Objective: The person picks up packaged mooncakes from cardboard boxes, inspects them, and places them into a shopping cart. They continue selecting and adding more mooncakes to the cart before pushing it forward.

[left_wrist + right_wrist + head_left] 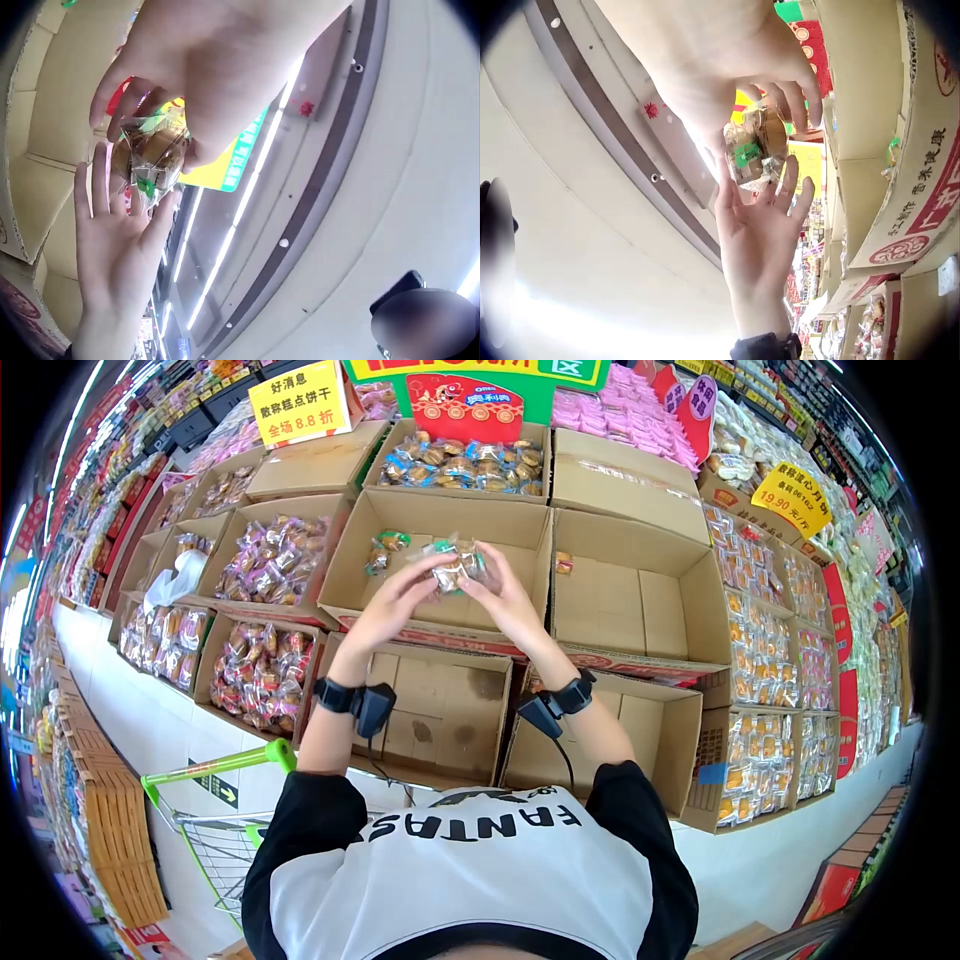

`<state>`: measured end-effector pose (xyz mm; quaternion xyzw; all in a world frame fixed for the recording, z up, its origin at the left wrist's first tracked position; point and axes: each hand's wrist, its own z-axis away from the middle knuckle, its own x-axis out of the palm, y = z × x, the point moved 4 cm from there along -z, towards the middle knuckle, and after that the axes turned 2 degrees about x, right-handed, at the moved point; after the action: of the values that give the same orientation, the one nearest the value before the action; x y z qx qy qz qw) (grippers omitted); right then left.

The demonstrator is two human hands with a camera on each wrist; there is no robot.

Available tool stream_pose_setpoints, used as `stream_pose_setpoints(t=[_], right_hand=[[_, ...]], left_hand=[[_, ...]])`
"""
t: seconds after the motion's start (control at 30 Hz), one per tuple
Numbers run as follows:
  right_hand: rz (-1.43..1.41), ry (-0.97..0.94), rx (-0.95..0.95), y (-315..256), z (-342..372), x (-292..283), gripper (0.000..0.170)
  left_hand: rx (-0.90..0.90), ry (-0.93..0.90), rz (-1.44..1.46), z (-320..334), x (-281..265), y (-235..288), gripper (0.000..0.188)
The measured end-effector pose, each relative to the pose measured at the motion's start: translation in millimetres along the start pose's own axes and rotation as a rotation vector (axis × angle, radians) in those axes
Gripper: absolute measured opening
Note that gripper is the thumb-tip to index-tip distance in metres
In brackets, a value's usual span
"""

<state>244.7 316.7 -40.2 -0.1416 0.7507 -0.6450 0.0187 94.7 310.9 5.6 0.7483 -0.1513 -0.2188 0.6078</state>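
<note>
Wrapped pastries [455, 565] in clear film with green print are held up between both hands, above a nearly bare cardboard box [340, 580]. My left hand [395, 600] holds them from the left, its thumb and fingers at the film. From the other side my right hand [508, 600] grips them too. The left wrist view shows the brown pastries [154, 150] between the fingertips of the two hands. In the right wrist view the green-printed film [748, 155] faces the camera. Another wrapped pastry [380, 552] lies at the left in the box below.
Right of this box stands another one [640, 600] with a small orange packet [564, 563] in it. Boxes of wrapped pastries [270, 560] are on the left, and wrapped goods [760, 660] on the right. A green-handled shopping cart [215, 770] is at the lower left.
</note>
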Motion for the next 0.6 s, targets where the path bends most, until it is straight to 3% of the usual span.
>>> stream_pose_setpoints(t=[0.17,0.23,0.27,0.4,0.5,0.6], right_hand=[[-0.058,-0.073,0.020,-15,21,29,0.065],[-0.070,-0.096,0.059,-27,34,42,0.066],[-0.081,-0.108,0.100,-30,41,48,0.067],[-0.138,-0.188,0.163,-8,61,62,0.069],[-0.097,-0.235,0.190,0,73,74,0.060],[0.109,-0.235,0.102,-2,84,85,0.057]], left_hand=[[0.134,0.126,-0.235,45,17,16,0.041],[0.192,0.360,-0.007,62,22,15,0.057],[0.118,0.339,0.078,72,20,6,0.068],[0.091,0.461,0.203,109,25,6,0.063],[-0.030,0.409,0.182,133,22,-7,0.054],[-0.024,0.443,0.156,150,25,-5,0.047]])
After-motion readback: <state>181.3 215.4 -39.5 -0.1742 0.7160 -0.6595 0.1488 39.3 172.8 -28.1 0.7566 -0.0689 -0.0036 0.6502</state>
